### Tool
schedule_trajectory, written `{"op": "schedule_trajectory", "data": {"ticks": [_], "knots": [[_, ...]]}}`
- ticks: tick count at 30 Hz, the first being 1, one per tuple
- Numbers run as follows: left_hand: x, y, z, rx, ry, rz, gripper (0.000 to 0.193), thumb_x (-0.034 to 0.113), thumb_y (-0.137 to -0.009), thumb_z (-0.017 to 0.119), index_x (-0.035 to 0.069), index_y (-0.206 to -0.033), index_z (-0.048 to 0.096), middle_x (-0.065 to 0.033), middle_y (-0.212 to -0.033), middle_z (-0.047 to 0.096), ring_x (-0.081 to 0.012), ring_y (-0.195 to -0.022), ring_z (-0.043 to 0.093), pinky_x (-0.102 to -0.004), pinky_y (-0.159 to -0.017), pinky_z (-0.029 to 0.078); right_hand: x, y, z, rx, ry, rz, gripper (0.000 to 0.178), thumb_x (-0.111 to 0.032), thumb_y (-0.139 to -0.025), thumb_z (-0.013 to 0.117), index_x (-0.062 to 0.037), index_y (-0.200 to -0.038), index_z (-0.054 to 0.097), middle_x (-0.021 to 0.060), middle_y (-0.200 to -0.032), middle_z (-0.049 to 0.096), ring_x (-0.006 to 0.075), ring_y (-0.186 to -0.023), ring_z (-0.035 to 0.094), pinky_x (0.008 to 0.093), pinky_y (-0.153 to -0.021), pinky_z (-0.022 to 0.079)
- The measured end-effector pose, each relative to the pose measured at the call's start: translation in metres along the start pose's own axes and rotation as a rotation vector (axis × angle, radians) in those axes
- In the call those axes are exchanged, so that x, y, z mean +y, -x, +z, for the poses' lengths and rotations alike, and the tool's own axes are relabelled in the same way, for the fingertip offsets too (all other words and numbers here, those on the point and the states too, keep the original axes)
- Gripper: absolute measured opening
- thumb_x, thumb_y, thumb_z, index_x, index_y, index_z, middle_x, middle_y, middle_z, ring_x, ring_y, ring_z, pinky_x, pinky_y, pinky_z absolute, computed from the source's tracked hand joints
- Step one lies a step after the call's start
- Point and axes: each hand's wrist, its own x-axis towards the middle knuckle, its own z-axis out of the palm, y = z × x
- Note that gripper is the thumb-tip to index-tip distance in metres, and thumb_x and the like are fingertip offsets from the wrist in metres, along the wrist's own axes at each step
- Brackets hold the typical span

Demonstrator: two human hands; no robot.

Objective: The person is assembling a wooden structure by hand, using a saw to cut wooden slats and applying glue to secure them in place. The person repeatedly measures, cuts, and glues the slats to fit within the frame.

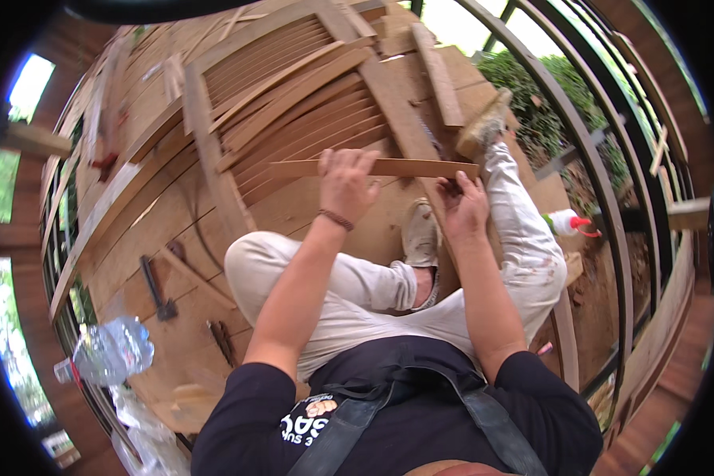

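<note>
Across the middle I hold a thin wooden slat [412, 167] roughly level, over the near part of a louvred wooden frame [214, 151]. My left hand [347, 182] lies over the slat near its left end, fingers on its far side. At the right end, my right hand [462, 205] pinches the slat between thumb and fingers. Beyond the slat, rows of similar slats [325, 131] sit between the frame's two side rails. A few loose strips [293, 99] lie slantwise on top of them.
A hammer [159, 289] lies on the plank floor at left, near a clear plastic bottle [115, 351]. At right are a white glue bottle with a red cap [565, 223] and a metal railing [603, 174]. A short board [438, 75] lies beyond my right foot.
</note>
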Motion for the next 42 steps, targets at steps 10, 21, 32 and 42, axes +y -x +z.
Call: {"op": "schedule_trajectory", "data": {"ticks": [10,21,32,42], "knots": [[-0.005,0.017,0.032,-0.062,0.181,-0.013,0.036,0.015,-0.077,0.073,0.017,-0.113,0.073,-0.0087,-0.101,0.068,-0.0305,-0.102,0.064,-0.0453,-0.092,0.05,0.029,0.003,-0.004,-0.153,0.143,0.062,0.013,-0.008,-0.102,0.06,-0.0075,-0.115,0.058,0.012,-0.103,0.072,0.0253,-0.089,0.073,0.0384,-0.081,0.063],[-0.006,0.008,0.033,-0.145,0.184,-0.022,0.04,0.013,-0.074,0.072,0.015,-0.114,0.074,-0.0127,-0.101,0.071,-0.0346,-0.102,0.066,-0.0474,-0.092,0.052,0.028,0.005,0.002,-0.101,0.228,0.054,0.015,-0.014,-0.104,0.06,-0.0054,-0.115,0.055,0.0102,-0.102,0.069,0.0203,-0.085,0.072,0.0324,-0.076,0.061],[-0.017,-0.011,-0.001,0.345,0.633,-0.362,0.031,0.019,-0.094,0.076,0.001,-0.113,0.058,-0.0078,-0.088,0.064,-0.0204,-0.077,0.064,-0.0346,-0.068,0.054,-0.154,0.017,-0.069,-0.02,1.366,-0.745,0.017,-0.013,-0.098,0.062,-0.0023,-0.11,0.07,0.0228,-0.099,0.073,0.0376,-0.092,0.072,0.0434,-0.081,0.057],[-0.01,0.023,0.007,-0.047,1.537,-0.972,0.005,0.017,-0.103,0.057,0.014,-0.106,0.054,0.0018,-0.08,0.052,-0.0124,-0.068,0.054,-0.0291,-0.059,0.048,-0.178,-0.12,-0.219,-0.034,2.665,0.45,0.029,-0.021,-0.086,0.072,-0.0036,-0.109,0.073,0.0139,-0.109,0.076,0.0321,-0.102,0.073,0.0425,-0.087,0.058]]}}
